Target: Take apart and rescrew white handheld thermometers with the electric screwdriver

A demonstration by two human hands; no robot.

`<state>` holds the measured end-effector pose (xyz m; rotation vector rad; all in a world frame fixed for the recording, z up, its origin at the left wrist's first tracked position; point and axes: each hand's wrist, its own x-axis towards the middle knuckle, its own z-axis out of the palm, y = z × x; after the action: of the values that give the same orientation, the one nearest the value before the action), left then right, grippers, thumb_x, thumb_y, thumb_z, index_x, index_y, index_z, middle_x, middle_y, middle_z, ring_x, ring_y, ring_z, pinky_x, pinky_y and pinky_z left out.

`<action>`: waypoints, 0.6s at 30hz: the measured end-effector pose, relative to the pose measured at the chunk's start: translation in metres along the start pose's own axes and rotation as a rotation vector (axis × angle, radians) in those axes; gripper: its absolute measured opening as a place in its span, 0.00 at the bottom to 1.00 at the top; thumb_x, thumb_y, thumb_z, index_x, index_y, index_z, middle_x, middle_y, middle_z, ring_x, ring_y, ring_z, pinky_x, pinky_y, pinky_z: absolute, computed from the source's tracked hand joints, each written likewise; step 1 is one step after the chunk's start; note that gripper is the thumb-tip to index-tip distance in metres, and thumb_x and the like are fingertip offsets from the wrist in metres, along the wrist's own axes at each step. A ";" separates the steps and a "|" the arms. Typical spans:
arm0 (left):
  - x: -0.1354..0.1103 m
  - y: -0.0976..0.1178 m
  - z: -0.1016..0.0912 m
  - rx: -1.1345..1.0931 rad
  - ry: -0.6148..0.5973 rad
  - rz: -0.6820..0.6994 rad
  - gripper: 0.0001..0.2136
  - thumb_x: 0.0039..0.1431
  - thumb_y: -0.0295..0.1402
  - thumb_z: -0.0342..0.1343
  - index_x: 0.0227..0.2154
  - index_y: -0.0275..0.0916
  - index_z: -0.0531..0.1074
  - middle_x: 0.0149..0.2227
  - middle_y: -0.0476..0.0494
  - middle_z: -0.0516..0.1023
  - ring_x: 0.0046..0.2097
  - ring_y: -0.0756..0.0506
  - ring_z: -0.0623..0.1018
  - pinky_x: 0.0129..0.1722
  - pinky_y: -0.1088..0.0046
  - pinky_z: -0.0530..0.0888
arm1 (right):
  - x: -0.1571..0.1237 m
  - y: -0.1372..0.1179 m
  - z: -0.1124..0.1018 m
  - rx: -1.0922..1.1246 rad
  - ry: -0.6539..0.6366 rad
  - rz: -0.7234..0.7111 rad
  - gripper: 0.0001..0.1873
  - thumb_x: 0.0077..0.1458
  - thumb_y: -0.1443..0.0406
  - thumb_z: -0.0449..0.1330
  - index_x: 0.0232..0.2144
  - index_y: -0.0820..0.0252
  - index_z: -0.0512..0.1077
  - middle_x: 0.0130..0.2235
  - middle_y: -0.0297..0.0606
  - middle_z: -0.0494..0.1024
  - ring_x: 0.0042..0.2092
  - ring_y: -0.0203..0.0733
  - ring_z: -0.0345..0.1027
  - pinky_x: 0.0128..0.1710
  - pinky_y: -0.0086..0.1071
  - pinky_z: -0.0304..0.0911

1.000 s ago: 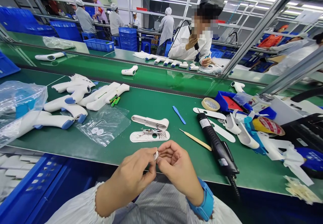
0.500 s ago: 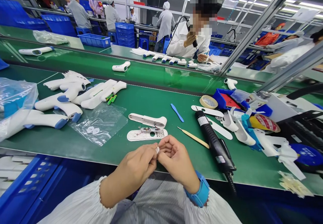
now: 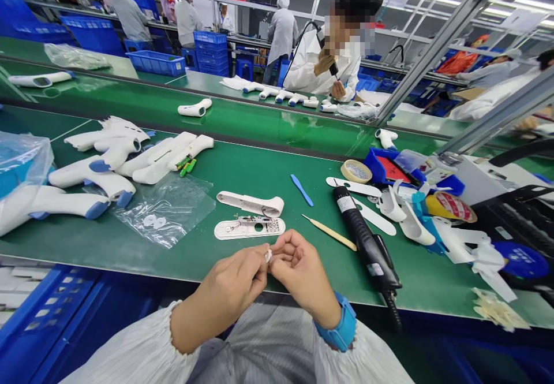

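Note:
My left hand [image 3: 236,274] pinches a small white plastic piece [image 3: 268,254] between thumb and fingertips. Against the piece's other side, the curled fingers of my right hand [image 3: 300,271] close in too. Its exact shape is mostly covered by the fingers. Just beyond my hands lies an opened white casing: a curved half shell [image 3: 251,203] and, nearer me, a flat half [image 3: 225,230] with a small circuit board [image 3: 255,219] and wires on it. A clear plastic bag [image 3: 173,211] with white discs [image 3: 154,221] lies to the left.
Right of the casing are a blue pry stick [image 3: 302,190], a wooden-handled pick [image 3: 331,234] and a black electric screwdriver [image 3: 367,239]. White infrared thermometer bodies [image 3: 64,205] pile up at left. Behind runs a green conveyor [image 3: 259,124]; across it a co-worker [image 3: 320,72] holds a power screwdriver.
My hands keep nearly the same grip on the white piece. The whole view has shifted slightly. Thermometers on the conveyor have drifted left, and the co-worker's hand and screwdriver have moved a little.

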<state>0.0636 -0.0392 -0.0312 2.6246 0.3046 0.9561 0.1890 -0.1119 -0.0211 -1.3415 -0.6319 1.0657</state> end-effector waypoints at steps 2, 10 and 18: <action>0.000 0.000 0.000 -0.002 -0.013 -0.002 0.06 0.56 0.22 0.47 0.32 0.39 0.62 0.33 0.45 0.76 0.41 0.47 0.77 0.37 0.74 0.76 | 0.000 0.000 0.000 -0.005 0.005 -0.004 0.10 0.36 0.73 0.56 0.24 0.58 0.58 0.22 0.25 0.65 0.22 0.26 0.57 0.22 0.21 0.53; -0.004 -0.002 0.000 -0.038 -0.099 -0.042 0.06 0.57 0.22 0.48 0.32 0.40 0.61 0.33 0.47 0.75 0.42 0.48 0.76 0.39 0.74 0.74 | -0.002 0.004 0.002 -0.067 0.013 -0.046 0.11 0.38 0.72 0.56 0.23 0.58 0.56 0.21 0.24 0.60 0.22 0.28 0.55 0.21 0.22 0.52; 0.000 -0.002 -0.005 -0.299 -0.170 -0.338 0.05 0.55 0.24 0.47 0.28 0.40 0.62 0.30 0.50 0.75 0.36 0.49 0.77 0.36 0.77 0.72 | -0.001 0.012 0.000 -0.130 0.002 -0.112 0.08 0.44 0.71 0.54 0.27 0.58 0.58 0.24 0.28 0.67 0.25 0.30 0.61 0.24 0.24 0.57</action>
<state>0.0606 -0.0363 -0.0283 2.2684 0.5006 0.6089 0.1859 -0.1140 -0.0326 -1.4012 -0.7772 0.9459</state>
